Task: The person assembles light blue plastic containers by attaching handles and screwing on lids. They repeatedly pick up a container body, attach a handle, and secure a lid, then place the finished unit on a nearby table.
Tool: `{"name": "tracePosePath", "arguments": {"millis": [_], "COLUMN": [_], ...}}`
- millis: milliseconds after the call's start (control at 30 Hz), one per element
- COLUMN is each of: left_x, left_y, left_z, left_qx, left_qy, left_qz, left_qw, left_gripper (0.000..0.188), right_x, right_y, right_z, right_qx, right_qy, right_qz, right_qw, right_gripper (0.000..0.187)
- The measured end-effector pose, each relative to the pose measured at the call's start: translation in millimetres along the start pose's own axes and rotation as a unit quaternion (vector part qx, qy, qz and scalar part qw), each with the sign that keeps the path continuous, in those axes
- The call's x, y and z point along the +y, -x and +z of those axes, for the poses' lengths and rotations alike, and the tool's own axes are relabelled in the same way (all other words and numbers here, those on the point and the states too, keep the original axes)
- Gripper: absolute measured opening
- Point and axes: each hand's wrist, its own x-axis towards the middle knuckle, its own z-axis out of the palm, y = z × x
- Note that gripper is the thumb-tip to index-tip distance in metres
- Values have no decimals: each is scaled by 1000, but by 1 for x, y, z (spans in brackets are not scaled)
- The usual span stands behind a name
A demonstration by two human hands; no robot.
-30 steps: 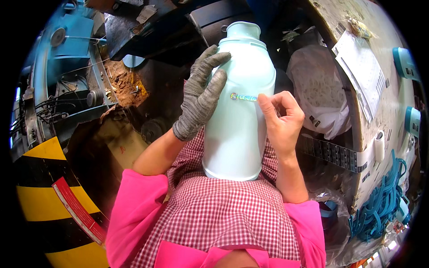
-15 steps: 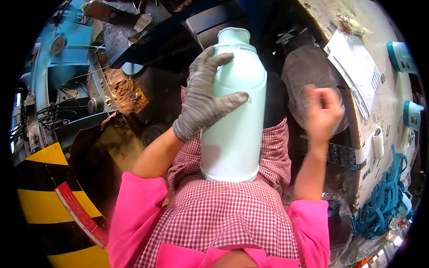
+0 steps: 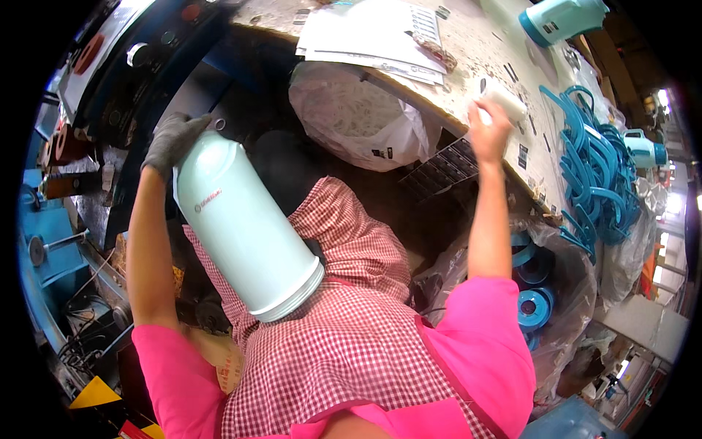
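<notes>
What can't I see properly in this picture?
Head view:
Top of the bottle: mostly hidden by the left hand.
Part of the roll: covered by the right hand.
Far side of the bag: hidden by the table.
Print on the bottle: too small, blurred.

Gloved left hand [image 3: 175, 143] and bare right hand [image 3: 493, 133] well apart, fingers [image 3: 497, 111] curled, both forearms [image 3: 490, 227] stretched forward.

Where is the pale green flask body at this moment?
In the head view, the flask body is left of centre, tilted, its wide end over the checked apron and its top in the gloved left hand.
</notes>
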Motion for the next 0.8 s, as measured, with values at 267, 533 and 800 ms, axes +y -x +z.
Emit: {"name": "tracePosePath", "arguments": {"millis": [267,533,800], "left_x": [-58,-53,-53], "left_y": [54,22,1], "left_z": [-27,12,56], "left_qx": [-150,-102,-49], "left_qy": [664,547,624], "left_qz": [181,116,23], "left_qw": [710,823,780], "left_gripper": [59,40,43], "right_x": [109,105,-214], "right_y": [46,51,147], "right_z": [-90,-85,8], "right_qx": [-80,-61,-412], "right_qy": [100,32,-487], "right_qz": [96,62,315], "right_qw": [987,996,703], "right_gripper": [32,16,6]}}
